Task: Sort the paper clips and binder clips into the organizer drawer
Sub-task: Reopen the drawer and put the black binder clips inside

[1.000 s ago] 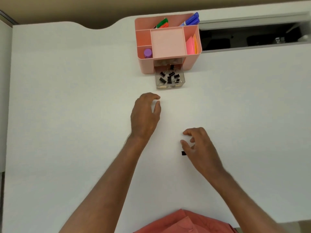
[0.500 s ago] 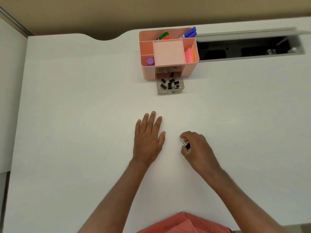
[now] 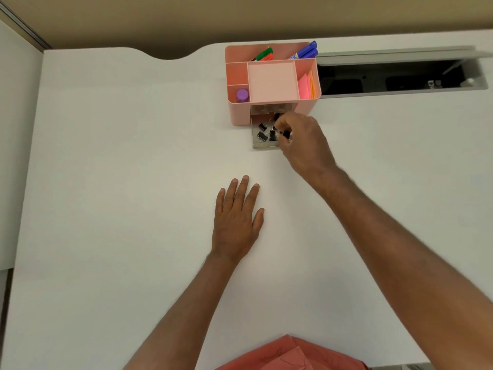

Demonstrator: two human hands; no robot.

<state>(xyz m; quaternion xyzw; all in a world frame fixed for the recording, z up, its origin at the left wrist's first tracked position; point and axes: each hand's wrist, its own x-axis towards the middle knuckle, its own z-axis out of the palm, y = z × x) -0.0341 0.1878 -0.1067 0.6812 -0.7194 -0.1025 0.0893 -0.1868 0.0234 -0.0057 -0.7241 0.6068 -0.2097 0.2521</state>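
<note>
A pink desk organizer (image 3: 272, 84) stands at the far middle of the white desk. Its small clear drawer (image 3: 262, 146) is pulled out toward me and holds several black binder clips (image 3: 262, 136). My right hand (image 3: 304, 142) reaches over the drawer's right half, its fingertips pinched on a black binder clip (image 3: 286, 134) just above the drawer. The hand hides the drawer's right side. My left hand (image 3: 236, 222) lies flat on the desk, palm down and fingers spread, nearer to me and holding nothing.
Green, orange and blue markers (image 3: 304, 52) stick out of the organizer's back slot, pink and orange sticky notes (image 3: 306, 86) fill its right slot, and a purple cap (image 3: 242, 95) sits at the left. An open grey cable hatch (image 3: 400, 76) lies right of the organizer.
My right hand picked a black binder clip off the desk near me and carried it forward to the open drawer. My left hand drew back and flattened on the desk.
</note>
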